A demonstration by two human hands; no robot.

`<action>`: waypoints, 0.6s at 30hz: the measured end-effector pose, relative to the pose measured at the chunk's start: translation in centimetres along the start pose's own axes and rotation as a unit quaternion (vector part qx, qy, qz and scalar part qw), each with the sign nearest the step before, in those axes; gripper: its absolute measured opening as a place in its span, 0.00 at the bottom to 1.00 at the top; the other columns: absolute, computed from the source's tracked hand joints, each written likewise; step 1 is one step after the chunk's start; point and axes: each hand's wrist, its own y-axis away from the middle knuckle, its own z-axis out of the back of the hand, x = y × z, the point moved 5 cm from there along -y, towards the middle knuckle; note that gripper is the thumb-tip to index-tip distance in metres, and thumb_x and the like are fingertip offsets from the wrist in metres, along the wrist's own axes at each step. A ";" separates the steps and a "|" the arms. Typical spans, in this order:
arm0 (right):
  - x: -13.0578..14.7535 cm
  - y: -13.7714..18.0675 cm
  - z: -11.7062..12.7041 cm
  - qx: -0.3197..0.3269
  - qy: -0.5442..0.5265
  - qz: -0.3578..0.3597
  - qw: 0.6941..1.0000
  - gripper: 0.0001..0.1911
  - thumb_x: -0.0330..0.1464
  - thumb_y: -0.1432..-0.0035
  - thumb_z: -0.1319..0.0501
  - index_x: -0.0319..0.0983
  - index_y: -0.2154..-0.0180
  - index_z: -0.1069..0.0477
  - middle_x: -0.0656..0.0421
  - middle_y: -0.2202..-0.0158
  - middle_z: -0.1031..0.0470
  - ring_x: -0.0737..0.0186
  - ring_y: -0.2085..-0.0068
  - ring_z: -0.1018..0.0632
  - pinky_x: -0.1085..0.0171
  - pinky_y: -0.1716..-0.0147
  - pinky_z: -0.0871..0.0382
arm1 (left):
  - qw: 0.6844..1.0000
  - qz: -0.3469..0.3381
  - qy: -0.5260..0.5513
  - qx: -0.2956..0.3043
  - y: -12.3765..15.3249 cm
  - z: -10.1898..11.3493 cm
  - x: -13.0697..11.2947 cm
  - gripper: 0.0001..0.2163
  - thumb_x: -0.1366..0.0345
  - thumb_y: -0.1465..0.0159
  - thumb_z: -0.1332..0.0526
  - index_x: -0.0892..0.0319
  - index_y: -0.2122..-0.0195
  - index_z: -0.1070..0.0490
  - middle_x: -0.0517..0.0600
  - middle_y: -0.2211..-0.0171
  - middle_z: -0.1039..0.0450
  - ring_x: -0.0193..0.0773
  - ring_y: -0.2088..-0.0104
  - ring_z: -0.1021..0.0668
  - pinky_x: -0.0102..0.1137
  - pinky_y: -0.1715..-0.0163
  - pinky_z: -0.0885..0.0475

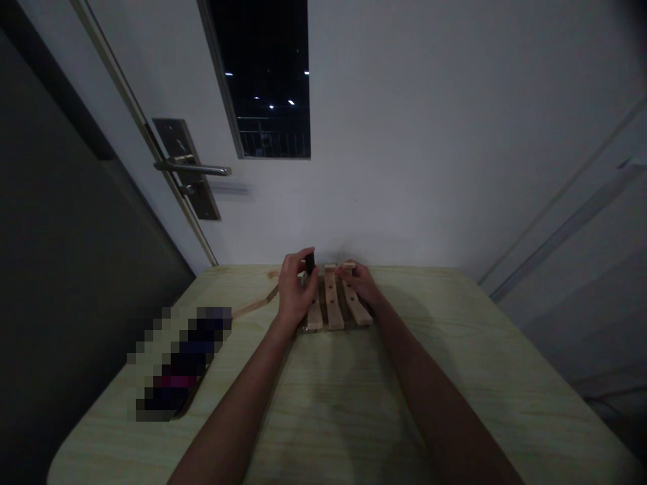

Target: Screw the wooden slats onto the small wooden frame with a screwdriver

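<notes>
Between my left thumb and fingers is a small flat black piece, dark and roughly rectangular [310,263]. My left hand [295,286] pinches it upright above the left one of three curved wooden pieces. These pale pieces have dark holes and lie side by side: the left piece [314,315], the middle piece [332,300] and the right piece [358,306]. My right hand [364,281] has its fingers closed around the far end of the right piece. Under the pieces shows the edge of a thin, see-through brownish sheet or bag [361,327], mostly covered.
A bent wooden strip [255,306] lies left of my left hand. Closer on the left is a dark, pixelated flat object [187,364]. The pale wood-grain table [333,417] meets a white door [404,168] with a metal handle [202,170] and a dark window.
</notes>
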 end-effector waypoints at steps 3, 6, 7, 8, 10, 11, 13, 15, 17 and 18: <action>0.1 0.0 0.0 0.002 0.001 0.003 1.000 0.17 0.45 0.56 0.34 0.40 0.74 0.36 0.65 0.76 0.36 0.68 0.74 0.35 0.66 0.72 0.40 | 1.000 -0.013 -0.006 0.002 -0.1 0.1 -0.3 0.17 0.67 0.38 0.40 0.54 0.48 0.36 0.51 0.58 0.32 0.36 0.60 0.26 0.34 0.60 0.27; 0.2 0.1 -0.1 0.000 -0.002 -0.002 1.000 0.17 0.45 0.56 0.34 0.40 0.74 0.36 0.65 0.77 0.36 0.68 0.74 0.35 0.67 0.73 0.41 | 0.999 -0.038 -0.030 0.006 -0.3 0.2 -0.8 0.17 0.67 0.39 0.39 0.54 0.48 0.35 0.51 0.59 0.29 0.37 0.60 0.27 0.34 0.60 0.28; 0.2 0.2 -0.1 -0.002 0.001 -0.005 1.000 0.17 0.45 0.56 0.34 0.40 0.74 0.36 0.65 0.77 0.36 0.68 0.74 0.35 0.67 0.73 0.41 | 0.999 -0.041 -0.035 0.007 -0.3 0.3 -0.9 0.17 0.67 0.39 0.39 0.54 0.48 0.35 0.51 0.59 0.28 0.37 0.61 0.27 0.34 0.60 0.28; 0.2 0.2 -0.1 -0.002 0.002 -0.007 1.000 0.18 0.45 0.56 0.34 0.40 0.74 0.36 0.65 0.77 0.36 0.68 0.74 0.35 0.67 0.73 0.41 | 0.999 -0.039 -0.037 0.006 -0.3 0.3 -1.0 0.17 0.67 0.39 0.39 0.54 0.48 0.35 0.51 0.59 0.28 0.37 0.62 0.27 0.34 0.60 0.28; 0.2 0.2 -0.1 0.001 0.000 -0.009 1.000 0.18 0.45 0.56 0.34 0.40 0.74 0.37 0.65 0.77 0.36 0.68 0.74 0.35 0.66 0.73 0.41 | 0.999 -0.029 -0.035 -0.002 -0.3 0.4 -0.9 0.17 0.67 0.39 0.40 0.55 0.48 0.35 0.51 0.58 0.28 0.36 0.63 0.27 0.34 0.61 0.28; 0.2 0.2 -0.1 0.004 -0.002 -0.008 1.000 0.18 0.45 0.56 0.34 0.40 0.74 0.37 0.65 0.77 0.36 0.68 0.74 0.35 0.66 0.73 0.40 | 0.999 -0.024 -0.031 -0.006 -0.3 0.4 -0.9 0.17 0.66 0.39 0.40 0.55 0.48 0.35 0.51 0.57 0.28 0.36 0.63 0.27 0.34 0.62 0.28; 0.2 0.2 0.0 0.005 -0.003 -0.003 1.000 0.17 0.45 0.56 0.34 0.40 0.74 0.37 0.65 0.77 0.35 0.68 0.74 0.35 0.66 0.72 0.40 | 1.000 -0.018 -0.024 -0.009 -0.3 0.4 -0.8 0.18 0.67 0.39 0.40 0.54 0.47 0.36 0.52 0.56 0.28 0.36 0.63 0.27 0.34 0.62 0.28; 0.1 0.1 0.0 0.004 -0.003 -0.005 1.000 0.17 0.45 0.55 0.35 0.40 0.74 0.36 0.64 0.76 0.35 0.67 0.74 0.34 0.66 0.72 0.40 | 1.000 -0.016 -0.022 -0.005 -0.2 0.4 -0.8 0.19 0.67 0.39 0.41 0.54 0.46 0.37 0.52 0.55 0.28 0.36 0.63 0.27 0.34 0.62 0.28; 0.0 0.1 0.0 0.002 -0.005 -0.008 1.000 0.17 0.44 0.56 0.35 0.40 0.73 0.36 0.64 0.76 0.35 0.67 0.74 0.34 0.66 0.72 0.40 | 1.000 -0.014 -0.028 -0.006 -0.2 0.4 -0.8 0.21 0.68 0.39 0.41 0.53 0.45 0.38 0.52 0.54 0.29 0.36 0.62 0.27 0.34 0.62 0.28; 0.0 0.1 0.0 0.002 -0.006 -0.007 1.000 0.17 0.44 0.56 0.34 0.40 0.73 0.36 0.64 0.76 0.35 0.67 0.74 0.34 0.66 0.72 0.40 | 0.999 -0.014 -0.032 -0.009 -0.2 0.5 -0.8 0.21 0.69 0.39 0.41 0.53 0.44 0.38 0.52 0.54 0.30 0.36 0.63 0.27 0.34 0.62 0.28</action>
